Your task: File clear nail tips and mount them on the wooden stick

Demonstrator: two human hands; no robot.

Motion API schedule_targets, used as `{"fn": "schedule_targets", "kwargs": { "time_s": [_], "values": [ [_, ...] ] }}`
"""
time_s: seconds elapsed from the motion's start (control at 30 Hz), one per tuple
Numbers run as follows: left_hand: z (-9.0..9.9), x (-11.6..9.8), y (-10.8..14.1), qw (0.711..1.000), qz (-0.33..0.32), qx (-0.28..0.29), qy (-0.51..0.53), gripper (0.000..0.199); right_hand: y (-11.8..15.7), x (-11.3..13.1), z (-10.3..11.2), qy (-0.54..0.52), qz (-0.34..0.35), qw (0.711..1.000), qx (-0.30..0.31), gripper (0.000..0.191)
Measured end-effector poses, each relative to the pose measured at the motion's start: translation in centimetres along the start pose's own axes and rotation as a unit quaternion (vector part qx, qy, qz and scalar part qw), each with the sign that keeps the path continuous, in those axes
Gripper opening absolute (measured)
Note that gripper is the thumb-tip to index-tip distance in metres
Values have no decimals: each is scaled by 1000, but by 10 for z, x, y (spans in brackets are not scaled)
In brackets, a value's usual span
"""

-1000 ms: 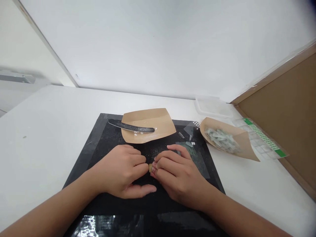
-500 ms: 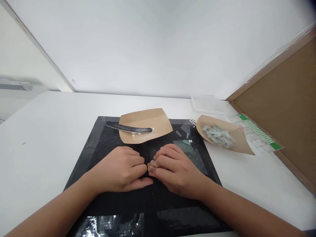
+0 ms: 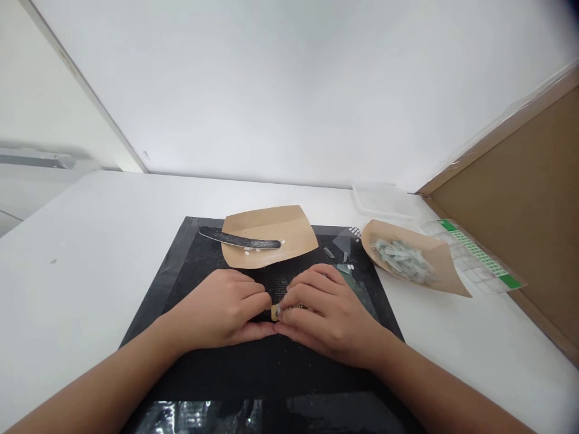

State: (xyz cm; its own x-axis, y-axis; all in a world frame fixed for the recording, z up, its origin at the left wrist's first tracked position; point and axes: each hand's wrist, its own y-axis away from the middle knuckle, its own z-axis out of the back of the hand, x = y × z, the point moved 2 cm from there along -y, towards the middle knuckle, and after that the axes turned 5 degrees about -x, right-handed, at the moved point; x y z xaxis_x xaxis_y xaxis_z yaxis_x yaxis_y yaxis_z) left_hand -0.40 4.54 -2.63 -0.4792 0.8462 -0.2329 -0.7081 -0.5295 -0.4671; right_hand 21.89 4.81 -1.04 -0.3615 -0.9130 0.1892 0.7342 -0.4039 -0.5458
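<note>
Both hands meet over the middle of a black mat [image 3: 289, 374]. My right hand [image 3: 328, 313] is closed, its fingertips pinched round a small yellowish piece [image 3: 274, 312] with something greyish beside it. On the other side of that piece, my left hand [image 3: 226, 310] has its fingers curled together; whatever they may hold is hidden. The thumb sides of the two hands touch or nearly touch below the piece. Behind them lies a brown paper tray [image 3: 289, 232] with a curved black file [image 3: 239, 239] across it and small white bits near the file.
At the right, a second brown paper tray [image 3: 446, 268] holds a pile of clear slivers [image 3: 400, 256]. Beyond it are a green-edged plastic sheet [image 3: 479, 253] and a clear lid [image 3: 384, 200]. Loose slivers [image 3: 329, 252] lie on the mat. A brown board [image 3: 520, 181] stands at the right.
The view has shifted slightly, so the table items appear a little lower and further right. The left fingers have curled in more, and the two hands are closer together around the piece.
</note>
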Motion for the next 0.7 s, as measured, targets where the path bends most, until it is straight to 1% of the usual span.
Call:
{"fn": "schedule_targets", "kwargs": {
  "time_s": [0.13,0.27,0.4,0.5,0.7],
  "values": [
    [-2,2,1,999,35,24,30,23,1,-7,-1,-45,-16,999,9,18],
    [-4,3,2,994,69,28,80,13,3,-11,-1,-82,-20,996,11,24],
    [-5,2,3,989,97,30,107,12,3,-13,-2,-99,-33,995,9,21],
    [-6,0,3,988,99,22,114,10,4,-14,-3,-108,-41,993,14,18],
    [-7,-2,-2,982,113,24,152,11,4,-15,-3,-119,-52,991,11,14]
  ]
}}
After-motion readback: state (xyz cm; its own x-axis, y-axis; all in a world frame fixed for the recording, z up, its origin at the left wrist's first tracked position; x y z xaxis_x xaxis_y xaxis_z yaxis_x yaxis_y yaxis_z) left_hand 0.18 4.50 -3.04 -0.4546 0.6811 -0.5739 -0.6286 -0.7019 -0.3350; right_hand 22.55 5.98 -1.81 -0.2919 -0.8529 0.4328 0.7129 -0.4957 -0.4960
